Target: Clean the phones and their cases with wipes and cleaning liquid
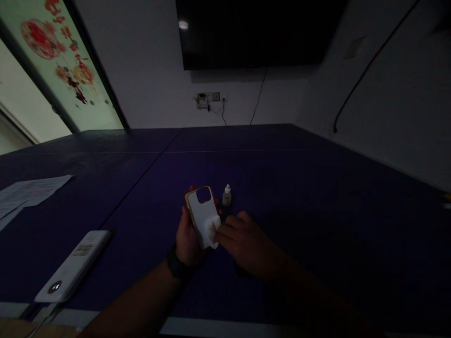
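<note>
A phone case (202, 213), white-backed with a brownish rim and a camera cut-out at its top, is tilted up in my left hand (188, 236), whose fingers wrap round both long edges. My right hand (243, 239) pinches a crumpled white tissue (213, 227) and presses it on the lower right part of the case. Just beyond the hands stands a small dropper bottle (227, 196) with a white cap, upright on the dark blue table (299, 188). The right fingertips are partly hidden by the tissue.
A white power bank (75, 265) with a lit display and a cable lies at the left front. Printed sheets (31, 192) rest at the far left. Beyond the table, a wall carries a large dark screen (260, 33) and sockets (211, 97) with hanging cables.
</note>
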A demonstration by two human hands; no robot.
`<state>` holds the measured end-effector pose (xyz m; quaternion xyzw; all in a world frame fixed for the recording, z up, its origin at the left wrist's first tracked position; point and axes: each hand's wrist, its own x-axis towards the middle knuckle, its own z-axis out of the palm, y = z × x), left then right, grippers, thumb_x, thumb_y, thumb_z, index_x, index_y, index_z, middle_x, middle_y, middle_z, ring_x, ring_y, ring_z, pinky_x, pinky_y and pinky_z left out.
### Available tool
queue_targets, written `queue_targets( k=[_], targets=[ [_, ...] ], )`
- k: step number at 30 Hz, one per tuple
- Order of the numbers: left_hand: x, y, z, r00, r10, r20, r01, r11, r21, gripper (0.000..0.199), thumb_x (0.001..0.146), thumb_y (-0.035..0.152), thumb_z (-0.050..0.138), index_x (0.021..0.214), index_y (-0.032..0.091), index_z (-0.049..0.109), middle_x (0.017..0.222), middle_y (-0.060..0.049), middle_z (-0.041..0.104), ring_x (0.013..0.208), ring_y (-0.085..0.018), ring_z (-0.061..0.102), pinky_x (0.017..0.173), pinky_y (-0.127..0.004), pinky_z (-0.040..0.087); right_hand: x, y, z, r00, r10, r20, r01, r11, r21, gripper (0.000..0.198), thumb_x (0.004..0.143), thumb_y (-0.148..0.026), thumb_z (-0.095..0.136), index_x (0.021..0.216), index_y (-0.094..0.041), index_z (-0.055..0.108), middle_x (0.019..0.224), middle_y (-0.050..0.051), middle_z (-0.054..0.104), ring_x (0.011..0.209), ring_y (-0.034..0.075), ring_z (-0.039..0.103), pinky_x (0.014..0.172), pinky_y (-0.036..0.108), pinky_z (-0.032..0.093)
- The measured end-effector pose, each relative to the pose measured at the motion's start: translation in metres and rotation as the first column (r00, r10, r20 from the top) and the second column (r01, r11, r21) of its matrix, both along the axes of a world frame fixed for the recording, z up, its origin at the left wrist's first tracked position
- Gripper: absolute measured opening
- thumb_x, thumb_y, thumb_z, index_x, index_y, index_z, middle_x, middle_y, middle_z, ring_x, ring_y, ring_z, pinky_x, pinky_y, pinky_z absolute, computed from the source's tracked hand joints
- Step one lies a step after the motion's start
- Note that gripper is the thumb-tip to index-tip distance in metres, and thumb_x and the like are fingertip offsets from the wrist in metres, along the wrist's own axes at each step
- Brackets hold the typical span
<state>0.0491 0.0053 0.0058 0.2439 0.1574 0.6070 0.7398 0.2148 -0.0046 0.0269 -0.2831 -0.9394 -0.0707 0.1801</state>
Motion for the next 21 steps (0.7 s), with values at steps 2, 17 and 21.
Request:
queue_targets(
  k=[2, 17, 21],
  targets=[
    [0.000, 0.000, 0.000, 1.000, 0.002, 0.003, -0.002, 1.000, -0.006, 0.052, 0.099, 0.061, 0.044, 0.144, 0.037, 0.056, 0.116, -0.004, 0.075, 0.094, -0.023, 0.073, 0.080, -0.033, 0.058, -0.004, -0.001, -0.005, 1.000, 0.002, -0.022, -0.002, 1.000, -0.002, 0.014, 0.101, -0.015, 0.056, 0.095, -0.018, 0.067, 0.094, 0.004, 0.071, 0.090, 0.020, 0.054, 0.076, 0.037, 0.033],
    [0.001, 0.002, -0.003, 0.999, -0.001, -0.054, -0.001, 0.999, -0.039, 0.059, 0.100, 0.062, 0.038, 0.153, 0.036, 0.044, 0.119, -0.006, 0.074, 0.106, -0.027, 0.070, 0.095, -0.042, 0.054, 0.002, 0.005, -0.003, 0.974, 0.007, -0.228, -0.036, 0.992, -0.124, 0.014, 0.098, -0.016, 0.057, 0.090, -0.019, 0.068, 0.090, 0.005, 0.074, 0.090, 0.021, 0.061, 0.078, 0.038, 0.041],
    [0.005, -0.001, 0.000, 0.998, 0.011, -0.065, -0.015, 0.998, -0.060, 0.061, 0.102, 0.056, 0.040, 0.159, 0.042, 0.027, 0.126, -0.004, 0.072, 0.102, -0.025, 0.072, 0.098, -0.043, 0.052, -0.005, 0.007, 0.000, 0.532, -0.453, -0.716, -0.023, 0.837, -0.547, 0.024, 0.100, -0.035, 0.052, 0.091, -0.020, 0.068, 0.079, 0.003, 0.071, 0.073, 0.018, 0.066, 0.067, 0.031, 0.050]
  ],
)
